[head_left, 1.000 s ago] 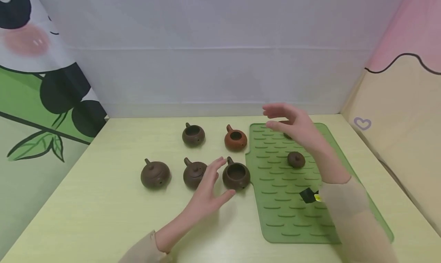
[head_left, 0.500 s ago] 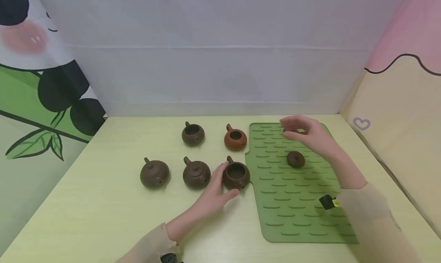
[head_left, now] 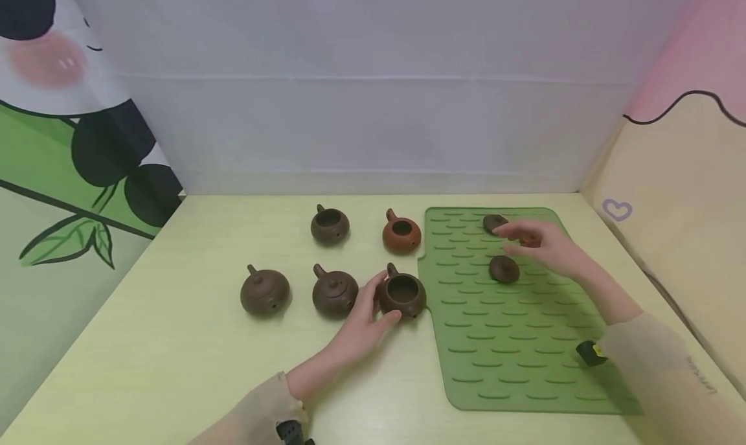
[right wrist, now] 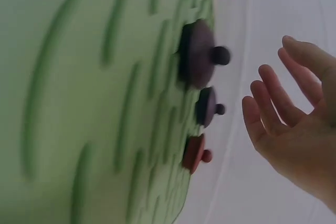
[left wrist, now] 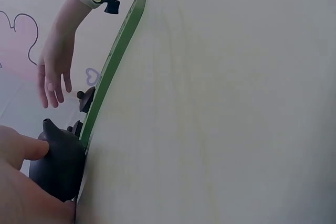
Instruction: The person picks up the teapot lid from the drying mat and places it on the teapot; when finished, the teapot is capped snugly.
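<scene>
My left hand [head_left: 357,336] holds a dark brown lidless teapot [head_left: 403,297] on the table beside the mat, thumb on its near side and fingers on its left. In the left wrist view the thumb presses the side of this teapot [left wrist: 59,163]. Above the green mat [head_left: 495,367], my right hand [head_left: 544,243] hovers with fingers slightly bent and nothing in them. Under and beside it lie two dark lids, a near one [head_left: 504,269] and a far one [head_left: 494,223], plus a reddish lid [right wrist: 195,153], knobs up. Fingers partly cover the reddish lid in the head view.
Two lidded dark teapots, one at the left [head_left: 265,292] and one close beside my left hand [head_left: 335,294], stand in the front row. Behind are a lidless dark teapot [head_left: 329,226] and a lidless reddish teapot [head_left: 401,235]. A pale curtain [head_left: 373,127] backs the table.
My right hand has come down and toward me over the mat, uncovering the far dark lid. The left hand has moved right and closed around the lidless teapot.
</scene>
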Tool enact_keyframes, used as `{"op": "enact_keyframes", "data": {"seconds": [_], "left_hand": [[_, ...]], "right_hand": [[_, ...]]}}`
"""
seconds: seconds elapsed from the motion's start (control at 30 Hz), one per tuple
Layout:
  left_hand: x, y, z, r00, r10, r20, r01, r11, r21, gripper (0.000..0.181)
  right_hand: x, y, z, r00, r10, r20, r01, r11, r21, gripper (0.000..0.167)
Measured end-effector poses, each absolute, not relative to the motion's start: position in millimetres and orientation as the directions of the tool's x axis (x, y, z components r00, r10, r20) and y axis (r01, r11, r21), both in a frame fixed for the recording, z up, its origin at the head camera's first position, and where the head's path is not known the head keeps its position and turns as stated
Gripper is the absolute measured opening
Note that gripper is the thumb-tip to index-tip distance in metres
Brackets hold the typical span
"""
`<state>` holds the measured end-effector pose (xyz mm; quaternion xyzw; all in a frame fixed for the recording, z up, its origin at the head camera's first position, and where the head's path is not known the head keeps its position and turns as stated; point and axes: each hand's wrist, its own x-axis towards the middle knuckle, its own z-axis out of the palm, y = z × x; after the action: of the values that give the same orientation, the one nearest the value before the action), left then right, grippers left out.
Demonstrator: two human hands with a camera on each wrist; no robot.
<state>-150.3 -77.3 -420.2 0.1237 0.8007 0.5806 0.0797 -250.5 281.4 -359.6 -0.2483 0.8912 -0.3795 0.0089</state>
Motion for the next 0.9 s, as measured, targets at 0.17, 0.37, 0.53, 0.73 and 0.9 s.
{"op": "enact_keyframes", "data": {"seconds": [0.17,0.37,0.53,0.73,0.9], "left_hand": [[-151,-78,-422,-0.958,0.286,0.028,0.110,0.274,0.956,0.066],[-151,-78,-426,-0.965,0.261,0.035,0.101,0.244,0.964,0.065],[-152,-79,-428,-0.965,0.260,0.038,0.098,0.224,0.970,0.064],[-152,-80,-427,-0.964,0.263,0.034,0.092,0.213,0.973,0.065],[-152,-79,-428,-0.963,0.268,0.026,0.082,0.202,0.976,0.066]], "right_hand": [[-249,291,-371,-0.845,-0.519,0.129,-0.473,0.611,-0.635,0.034],[-250,297,-380,-0.824,-0.562,0.070,-0.467,0.605,-0.645,0.033],[-253,299,-384,-0.832,-0.553,0.048,-0.443,0.610,-0.657,0.030],[-255,302,-385,-0.852,-0.523,0.020,-0.399,0.625,-0.671,0.027],[-257,305,-388,-0.849,-0.527,0.031,-0.406,0.615,-0.677,0.022]]}}
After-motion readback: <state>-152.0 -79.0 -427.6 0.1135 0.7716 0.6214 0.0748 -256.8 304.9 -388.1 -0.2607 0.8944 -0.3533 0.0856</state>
